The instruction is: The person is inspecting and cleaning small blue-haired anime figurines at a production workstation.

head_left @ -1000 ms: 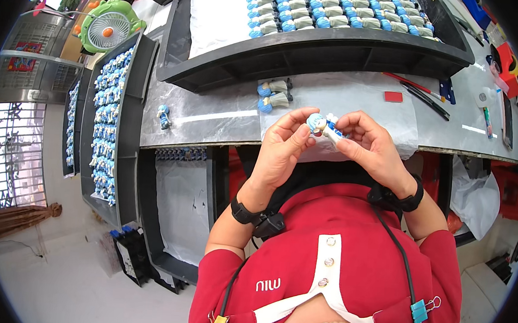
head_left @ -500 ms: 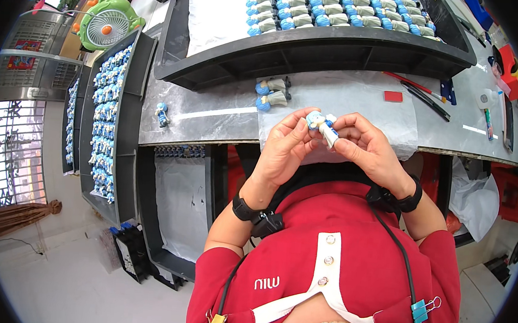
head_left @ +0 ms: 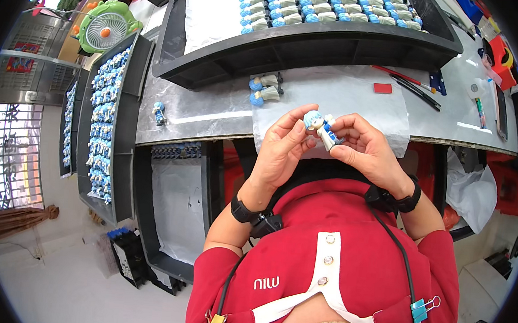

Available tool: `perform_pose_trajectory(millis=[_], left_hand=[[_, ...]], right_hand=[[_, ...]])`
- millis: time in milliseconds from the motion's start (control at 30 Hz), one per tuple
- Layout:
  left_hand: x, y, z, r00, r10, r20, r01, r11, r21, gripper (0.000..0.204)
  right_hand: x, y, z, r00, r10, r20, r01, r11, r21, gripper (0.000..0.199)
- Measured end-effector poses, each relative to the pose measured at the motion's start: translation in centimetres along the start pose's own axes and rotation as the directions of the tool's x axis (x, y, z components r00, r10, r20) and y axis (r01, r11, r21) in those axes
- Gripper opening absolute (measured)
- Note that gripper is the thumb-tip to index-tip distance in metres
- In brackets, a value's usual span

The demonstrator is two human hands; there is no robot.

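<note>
Between my two hands, just above the table's front edge, is a small blue-haired figurine [head_left: 321,128] in white and blue, tilted with its head to the upper left. The fingers and thumb of my left hand [head_left: 285,140] pinch it at the head. Its lower end is gripped by my right hand [head_left: 365,146], thumb against the base. On the table beyond lie two more figurines [head_left: 265,93] side by side, blue heads to the left. One other figurine [head_left: 159,113] rests alone at the table's left.
A large black tray [head_left: 303,47] with rows of figurines stands at the back. Another filled tray [head_left: 127,134] is at the left, near a green fan [head_left: 106,28]. Pens [head_left: 417,93], a red block [head_left: 382,88] and white sheeting [head_left: 359,96] lie on the table. Below sits a lined tray [head_left: 175,203].
The figurine has turned slightly in my fingers, so more of its face and blue side shows. Both hands stay on it. The view has shifted a little, moving the table items leftward.
</note>
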State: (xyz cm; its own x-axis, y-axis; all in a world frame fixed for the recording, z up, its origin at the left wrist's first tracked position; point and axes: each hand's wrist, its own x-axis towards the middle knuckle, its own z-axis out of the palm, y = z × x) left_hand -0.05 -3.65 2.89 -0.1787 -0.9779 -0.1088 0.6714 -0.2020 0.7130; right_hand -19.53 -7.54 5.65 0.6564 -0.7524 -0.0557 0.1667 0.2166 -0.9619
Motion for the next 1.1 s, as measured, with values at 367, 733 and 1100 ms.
perform_pose_trajectory(millis=[367,733,1100], left_hand=[[1.6,-0.7,0.5,0.999,-0.033,-0.006,0.033,0.999,0.027,0.044],[2.1,-0.6,-0.3,0.996,-0.056,-0.070,0.054,0.998,-0.039,0.045],[1.9,-0.7,-0.5,0.997,-0.025,-0.073,0.021,0.998,-0.053,0.040]], right_hand=[[-0.1,0.2,-1.4,0.999,0.027,-0.028,-0.027,1.000,0.002,0.030],[1.7,0.4,-1.7,0.997,0.070,0.015,-0.070,0.998,-0.003,0.033],[2.0,1.3,-1.7,0.997,0.070,-0.015,-0.070,0.997,0.023,0.027]])
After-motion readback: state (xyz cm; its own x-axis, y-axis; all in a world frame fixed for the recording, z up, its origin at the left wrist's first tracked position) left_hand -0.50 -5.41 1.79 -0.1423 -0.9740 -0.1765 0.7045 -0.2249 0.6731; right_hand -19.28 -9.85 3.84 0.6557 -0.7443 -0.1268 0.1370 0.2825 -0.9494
